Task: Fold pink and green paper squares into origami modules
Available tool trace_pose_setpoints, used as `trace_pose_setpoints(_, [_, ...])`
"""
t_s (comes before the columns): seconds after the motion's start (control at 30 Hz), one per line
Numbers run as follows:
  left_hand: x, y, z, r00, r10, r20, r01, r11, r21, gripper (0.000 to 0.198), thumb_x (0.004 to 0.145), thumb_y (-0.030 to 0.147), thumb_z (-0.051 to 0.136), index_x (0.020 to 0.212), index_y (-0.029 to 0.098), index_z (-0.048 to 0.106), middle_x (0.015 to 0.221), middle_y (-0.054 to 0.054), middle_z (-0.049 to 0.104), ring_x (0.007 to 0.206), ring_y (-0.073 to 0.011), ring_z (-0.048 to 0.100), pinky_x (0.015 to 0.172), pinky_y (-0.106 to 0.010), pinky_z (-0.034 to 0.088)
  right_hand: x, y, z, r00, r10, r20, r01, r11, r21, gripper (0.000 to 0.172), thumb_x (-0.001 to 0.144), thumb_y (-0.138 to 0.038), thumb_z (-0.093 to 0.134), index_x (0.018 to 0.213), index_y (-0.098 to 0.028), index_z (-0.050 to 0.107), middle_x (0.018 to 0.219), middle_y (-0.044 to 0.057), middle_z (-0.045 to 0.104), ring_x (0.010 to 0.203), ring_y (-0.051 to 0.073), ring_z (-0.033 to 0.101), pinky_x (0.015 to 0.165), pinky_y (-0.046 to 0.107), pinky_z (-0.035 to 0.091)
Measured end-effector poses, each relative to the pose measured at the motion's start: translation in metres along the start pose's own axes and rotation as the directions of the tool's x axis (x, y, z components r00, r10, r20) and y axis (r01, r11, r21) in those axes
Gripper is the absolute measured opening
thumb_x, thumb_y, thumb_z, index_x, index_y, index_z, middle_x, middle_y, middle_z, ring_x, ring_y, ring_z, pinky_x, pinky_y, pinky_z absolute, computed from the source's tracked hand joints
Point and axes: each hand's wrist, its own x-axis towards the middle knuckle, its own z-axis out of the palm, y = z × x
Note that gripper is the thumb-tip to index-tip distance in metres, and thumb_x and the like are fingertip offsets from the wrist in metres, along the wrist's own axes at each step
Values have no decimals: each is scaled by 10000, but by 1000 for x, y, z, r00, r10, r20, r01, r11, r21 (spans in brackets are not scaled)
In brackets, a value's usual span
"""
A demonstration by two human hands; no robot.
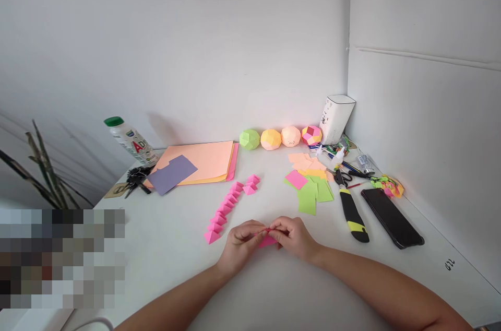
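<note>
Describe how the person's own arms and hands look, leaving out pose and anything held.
The left hand and right hand are bare, without gloves. No sleeve shows on the left forearm or right forearm; both taper toward the wrists. No watch or bracelet is visible.

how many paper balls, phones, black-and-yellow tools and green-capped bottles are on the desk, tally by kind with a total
Paper balls: 4 (green ball, orange-yellow ball, peach ball, pink mixed-colour ball)
Phone: 1
Black-and-yellow tool: 1
Green-capped bottle: 1
Total: 7
</note>
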Motion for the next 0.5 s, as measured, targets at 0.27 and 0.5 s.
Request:
trace_pose_setpoints(0.27, [2,4,4,1000,-11,23,9,997,76,133,813,287,593,754,182,649,803,-49,603,736,-165,570,666,-293,490,-3,1,0,998,-54,18,55,997,-56,136,833,-250,531,774,-168,622,555,-17,543,490,112,525,473,216,405])
trace_pose_setpoints(0.5, [1,1,2,999,43,23,-46,985,165,142,834,280,564,750,175,611,762,-48,581,732,-166,548,661,-291,468,-1,-2,0,998,-38,48,42,996,-84,128,833,-256,533,798,-165,616,542,-25,524,479,97,464,462,205,355])
